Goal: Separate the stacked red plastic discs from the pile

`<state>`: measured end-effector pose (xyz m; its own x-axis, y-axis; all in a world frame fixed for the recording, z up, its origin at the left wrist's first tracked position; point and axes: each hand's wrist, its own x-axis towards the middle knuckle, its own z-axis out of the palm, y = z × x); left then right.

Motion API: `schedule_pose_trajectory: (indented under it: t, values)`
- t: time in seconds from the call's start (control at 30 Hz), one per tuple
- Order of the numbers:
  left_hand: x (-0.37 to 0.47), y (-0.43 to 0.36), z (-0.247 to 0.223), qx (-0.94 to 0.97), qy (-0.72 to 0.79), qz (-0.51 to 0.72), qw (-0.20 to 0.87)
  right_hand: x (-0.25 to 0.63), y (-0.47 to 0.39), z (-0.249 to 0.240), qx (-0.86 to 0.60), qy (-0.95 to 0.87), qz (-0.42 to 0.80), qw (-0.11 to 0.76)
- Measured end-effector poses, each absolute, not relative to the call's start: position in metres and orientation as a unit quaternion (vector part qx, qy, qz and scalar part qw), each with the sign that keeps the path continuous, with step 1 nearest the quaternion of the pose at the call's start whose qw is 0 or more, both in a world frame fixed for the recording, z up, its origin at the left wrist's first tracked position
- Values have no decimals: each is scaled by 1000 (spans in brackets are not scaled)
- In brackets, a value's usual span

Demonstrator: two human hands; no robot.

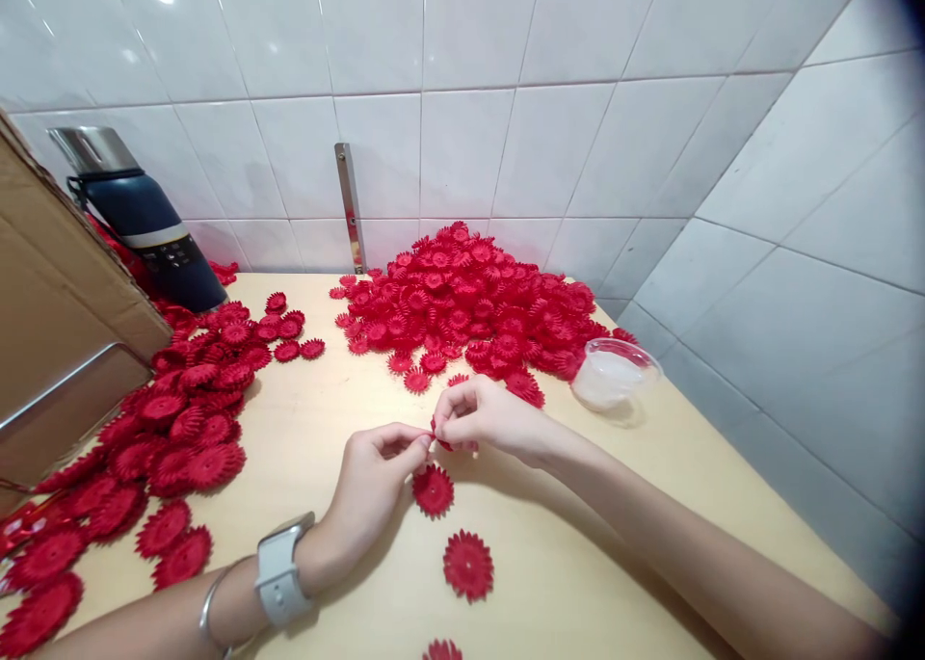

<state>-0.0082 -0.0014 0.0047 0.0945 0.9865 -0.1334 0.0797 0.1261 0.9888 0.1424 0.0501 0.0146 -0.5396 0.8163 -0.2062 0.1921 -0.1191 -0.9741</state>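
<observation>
Left hand (pixel 368 472) and right hand (pixel 502 421), both pinched closed, grip a small, red, toothed piece (pixel 439 435) between them; a round, red, felt-like disc (pixel 434 491) lies beside the left hand, a red heap (pixel 469 299) beyond.

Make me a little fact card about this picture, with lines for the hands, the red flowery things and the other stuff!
Left hand: pinching a small red piece
Right hand: pinching the same piece
Left wrist: pale-strapped watch and silver bangle
Big pile: red flower shapes, near the back wall
Left pile: more red flower shapes
Near the hands: single red flowers on the table
Bottle: dark blue, silver cap
Clear tub: whitish contents, unclear what
</observation>
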Motion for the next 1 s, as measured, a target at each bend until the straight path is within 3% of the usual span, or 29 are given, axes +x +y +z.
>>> schedule_pose_trajectory:
  t: [0.2,0.57,1.0]
  values:
    - [-8,0,5,486,544,441,523,154,60,15,-382,-529,697,299]
    - [-8,-1,3,474,553,464,504,185,79,40,-368,-333,705,507]
    - [-8,4,0,451,542,489,514,174,71,42,-310,-412,739,434]
